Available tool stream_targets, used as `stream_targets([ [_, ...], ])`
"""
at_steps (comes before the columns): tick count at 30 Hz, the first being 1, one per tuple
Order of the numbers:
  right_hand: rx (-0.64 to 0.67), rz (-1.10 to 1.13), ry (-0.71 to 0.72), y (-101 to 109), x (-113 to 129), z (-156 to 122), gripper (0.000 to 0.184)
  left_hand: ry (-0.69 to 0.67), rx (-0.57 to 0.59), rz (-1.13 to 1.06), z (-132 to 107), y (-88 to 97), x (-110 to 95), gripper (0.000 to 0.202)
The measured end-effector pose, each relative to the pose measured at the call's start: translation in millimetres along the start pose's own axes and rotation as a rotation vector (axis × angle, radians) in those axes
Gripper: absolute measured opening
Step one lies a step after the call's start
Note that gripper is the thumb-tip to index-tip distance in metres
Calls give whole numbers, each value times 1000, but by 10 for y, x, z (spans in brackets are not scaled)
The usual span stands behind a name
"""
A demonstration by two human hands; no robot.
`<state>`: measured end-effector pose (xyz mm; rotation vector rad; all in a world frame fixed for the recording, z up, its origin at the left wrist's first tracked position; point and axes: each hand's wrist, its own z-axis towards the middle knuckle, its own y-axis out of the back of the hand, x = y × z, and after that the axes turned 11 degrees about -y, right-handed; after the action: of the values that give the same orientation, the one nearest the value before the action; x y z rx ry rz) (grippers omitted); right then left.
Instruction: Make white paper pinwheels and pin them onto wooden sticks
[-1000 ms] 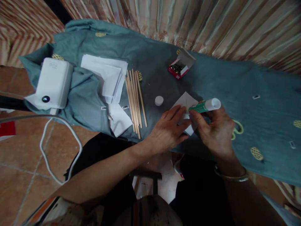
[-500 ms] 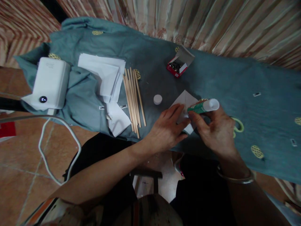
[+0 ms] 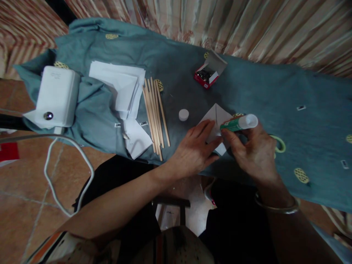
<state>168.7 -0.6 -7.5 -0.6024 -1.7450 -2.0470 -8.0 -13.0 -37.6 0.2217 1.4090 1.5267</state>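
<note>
A creased square of white paper (image 3: 216, 113) lies on the cloth in front of me, one corner pointing away. My left hand (image 3: 194, 148) rests on its left side with the fingers stretched out over it. In my right hand (image 3: 254, 152) is a green and white glue stick (image 3: 239, 123), tilted, its lower end at the paper between my hands. The tip itself is hidden by my fingers. A round white cap (image 3: 183, 114) sits on the cloth to the left of the paper.
Several thin wooden sticks (image 3: 155, 117) and a stack of white paper (image 3: 118, 71) lie to the left. Farther left is a white power bank (image 3: 56, 99) with a cable. An open red box (image 3: 205, 79) of small metal pieces stands behind; green-handled scissors (image 3: 280, 145), partly hidden, lie right.
The whole view has shifted very slightly. Both hands stay at the paper, and the glue stick is held in nearly the same place.
</note>
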Motion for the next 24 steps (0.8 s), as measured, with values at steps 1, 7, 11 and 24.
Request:
stream_targets([
  [1, 5, 3, -6, 2, 3, 2, 28, 2, -1, -1, -1, 0, 0, 52],
  [7, 2, -16, -45, -3, 16, 13, 26, 11, 9, -5, 6, 14, -6, 52],
  [11, 8, -17, -73, -14, 24, 18, 28, 8, 16, 0, 9, 21, -11, 53],
  [24, 12, 13, -55, -27, 32, 20, 28, 8, 11, -4, 8, 21, -12, 54],
])
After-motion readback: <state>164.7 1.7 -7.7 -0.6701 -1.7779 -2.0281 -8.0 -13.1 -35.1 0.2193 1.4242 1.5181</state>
